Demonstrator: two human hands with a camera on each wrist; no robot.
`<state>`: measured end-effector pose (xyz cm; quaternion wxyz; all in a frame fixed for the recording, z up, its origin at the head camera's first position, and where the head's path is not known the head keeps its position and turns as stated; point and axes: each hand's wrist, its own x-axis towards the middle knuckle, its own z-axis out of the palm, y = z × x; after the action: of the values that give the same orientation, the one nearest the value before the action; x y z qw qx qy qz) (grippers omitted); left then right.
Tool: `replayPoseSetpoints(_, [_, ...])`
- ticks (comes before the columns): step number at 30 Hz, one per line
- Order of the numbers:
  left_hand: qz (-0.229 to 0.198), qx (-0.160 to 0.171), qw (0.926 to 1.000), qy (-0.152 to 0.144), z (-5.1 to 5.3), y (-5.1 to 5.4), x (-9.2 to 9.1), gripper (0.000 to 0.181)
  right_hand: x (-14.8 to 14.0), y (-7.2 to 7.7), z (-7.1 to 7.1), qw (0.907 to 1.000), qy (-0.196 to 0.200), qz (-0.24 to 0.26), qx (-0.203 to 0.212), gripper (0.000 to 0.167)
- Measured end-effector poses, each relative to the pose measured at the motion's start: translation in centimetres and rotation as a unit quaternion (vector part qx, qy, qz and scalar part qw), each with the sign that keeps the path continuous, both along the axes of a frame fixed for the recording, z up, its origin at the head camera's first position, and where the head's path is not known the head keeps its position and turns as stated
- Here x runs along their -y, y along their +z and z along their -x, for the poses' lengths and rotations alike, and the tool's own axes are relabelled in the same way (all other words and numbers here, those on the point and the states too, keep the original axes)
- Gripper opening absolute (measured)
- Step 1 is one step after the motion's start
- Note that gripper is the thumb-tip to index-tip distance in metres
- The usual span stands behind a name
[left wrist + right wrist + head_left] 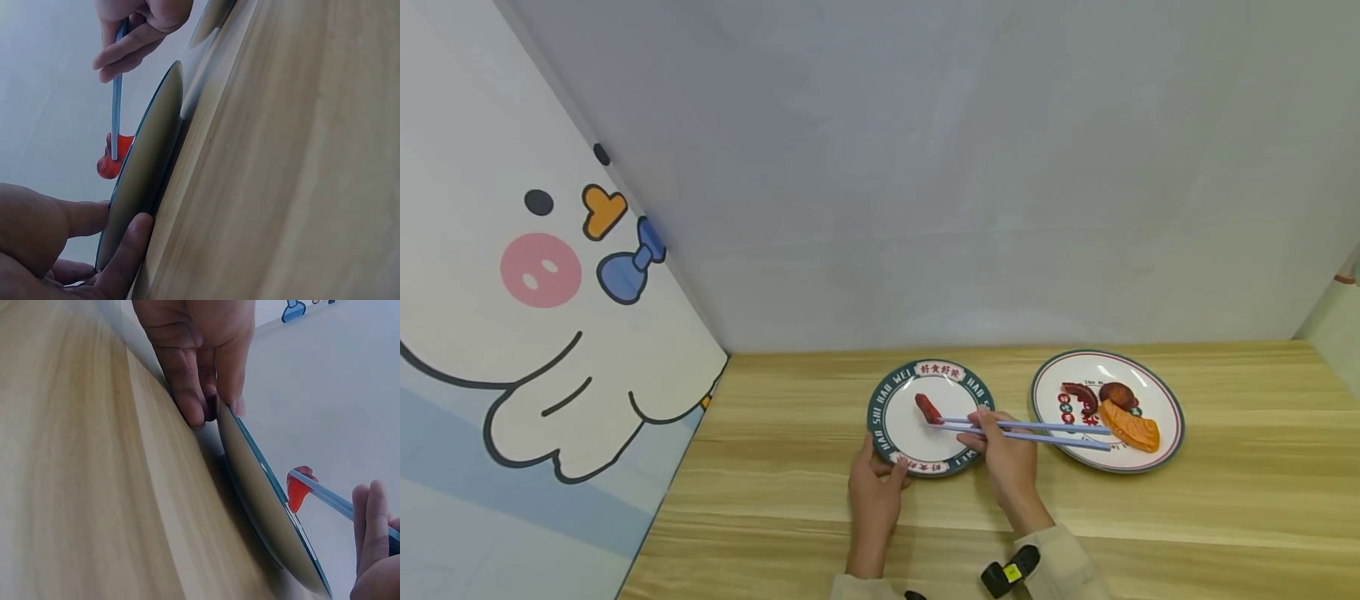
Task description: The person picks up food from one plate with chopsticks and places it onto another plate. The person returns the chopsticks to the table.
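Observation:
In the head view my left hand [876, 504] grips the near left rim of a round plate [898, 421] with a dark green lettered border. The left wrist view shows the thumb and fingers on either side of that rim. My right hand [1011, 467] holds a pair of pale blue chopsticks [1048, 427] above the plate's right side. Their tips pinch a small red piece of food [928, 408], its kind unclear. In the right wrist view the red piece [298, 487] stands up past the rim, which hides its lower end; whether it touches the plate I cannot tell.
To the right is a second plate [1097, 362] bearing an orange salmon slice [1131, 427], a dark red curled piece [1081, 398] and a brown round piece [1117, 395]. The wooden table [775, 467] meets a grey wall [985, 208] behind, and a cartoon-printed panel [550, 350] at left.

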<state>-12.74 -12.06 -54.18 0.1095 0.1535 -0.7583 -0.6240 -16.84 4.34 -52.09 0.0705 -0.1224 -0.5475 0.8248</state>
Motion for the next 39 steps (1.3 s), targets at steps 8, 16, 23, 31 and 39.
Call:
replayPoseSetpoints(8, [0.01, 0.011, 0.9999, -0.002, -0.1, -0.4, 0.0, 0.073, -0.9, -0.2, -0.1, 0.9999, -0.01, 0.012, 0.0, 0.034])
replayPoseSetpoints(16, [0.01, 0.015, 0.9998, -0.003, -0.2, -0.3, -0.1, 0.073, -1.7, -0.1, -0.2, 0.9997, -0.019, 0.014, -0.01, 0.032])
replayPoseSetpoints(23, [0.009, 0.016, 0.9998, 0.0, -0.2, -0.1, -0.1, 0.073, -2.4, 0.1, -0.2, 0.9994, -0.029, 0.021, -0.005, 0.027])
replayPoseSetpoints(31, [0.02, 0.02, 0.9996, 0.001, -0.1, 0.1, 0.0, 0.073, -3.2, 0.2, -0.1, 0.9987, -0.036, 0.034, -0.008, 0.023])
replayPoseSetpoints(39, [0.018, 0.021, 0.9996, 0.003, -0.2, 0.2, 0.0, 0.073, -3.8, 0.3, -0.4, 0.998, -0.045, 0.044, 0.003, 0.02])
